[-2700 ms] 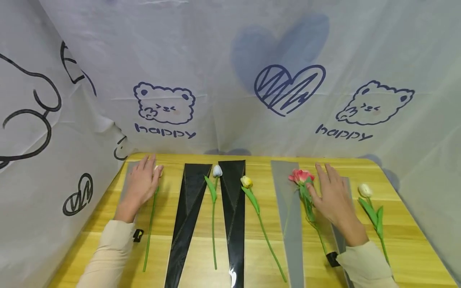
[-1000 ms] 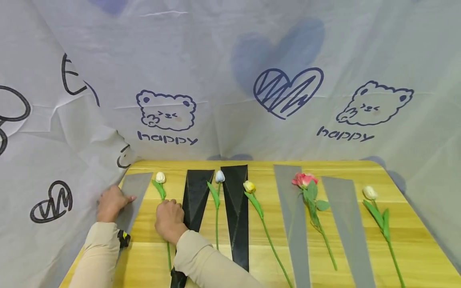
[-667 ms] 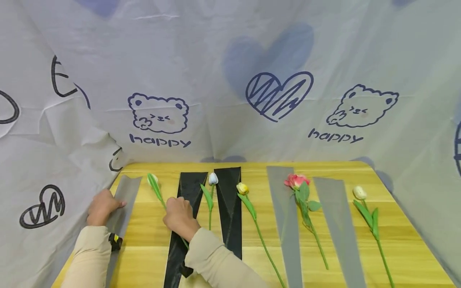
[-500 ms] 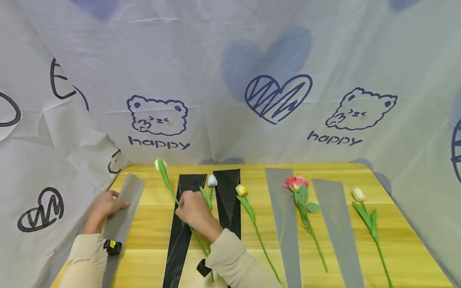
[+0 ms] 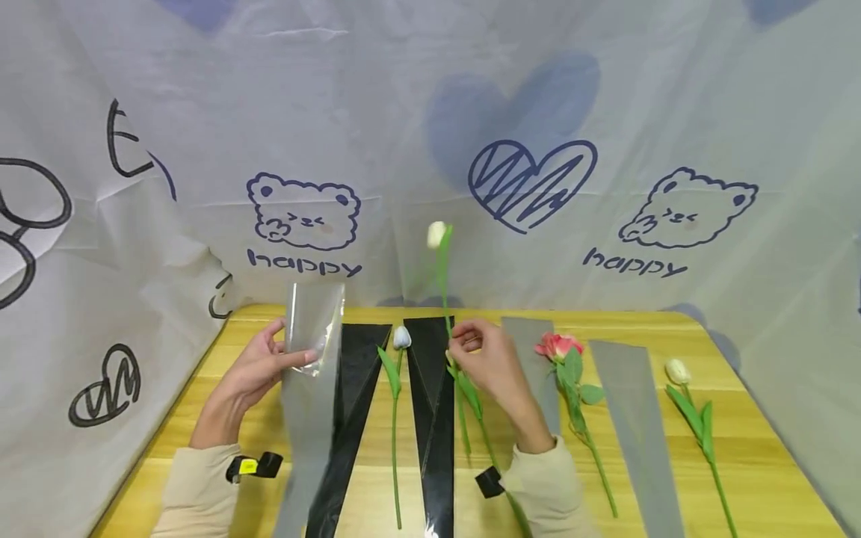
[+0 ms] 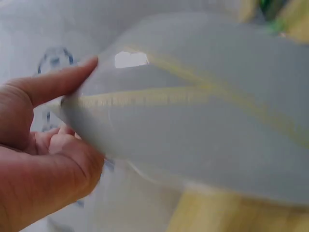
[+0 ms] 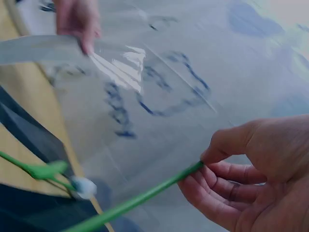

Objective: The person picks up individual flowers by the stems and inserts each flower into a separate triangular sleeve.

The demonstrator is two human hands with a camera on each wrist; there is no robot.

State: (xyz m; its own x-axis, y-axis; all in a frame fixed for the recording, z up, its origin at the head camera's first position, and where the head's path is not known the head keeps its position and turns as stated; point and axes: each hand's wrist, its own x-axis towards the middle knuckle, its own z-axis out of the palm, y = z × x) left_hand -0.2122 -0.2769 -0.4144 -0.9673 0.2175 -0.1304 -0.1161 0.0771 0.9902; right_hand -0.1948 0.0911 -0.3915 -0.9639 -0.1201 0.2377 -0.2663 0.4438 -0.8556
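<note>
My left hand (image 5: 254, 373) pinches a grey flower sleeve (image 5: 306, 418) near its clear, shiny upper end, with the thumb in front. The sleeve is raised, its lower part hanging towards the table; in the left wrist view the sleeve (image 6: 207, 130) bulges beside the thumb. With thumb and fingertips my right hand (image 5: 492, 366) pinches the green stem of a white tulip (image 5: 437, 235). That tulip stands nearly upright, its head above the table's back edge. In the right wrist view the stem (image 7: 140, 199) runs from the fingertips; the bloom is out of that view.
On the wooden table (image 5: 377, 486) lie a pale blue tulip (image 5: 401, 338), a partly covered yellow tulip, a pink rose (image 5: 560, 347) and another white tulip (image 5: 678, 371). Black sleeves (image 5: 436, 441) and grey sleeves (image 5: 635, 426) lie between them. A printed cloth (image 5: 417, 224) hangs behind.
The right hand took the white tulip from the left side, raised it and carried it right. The left hand gripped the leftmost grey sleeve, lifted it and brought it right.
</note>
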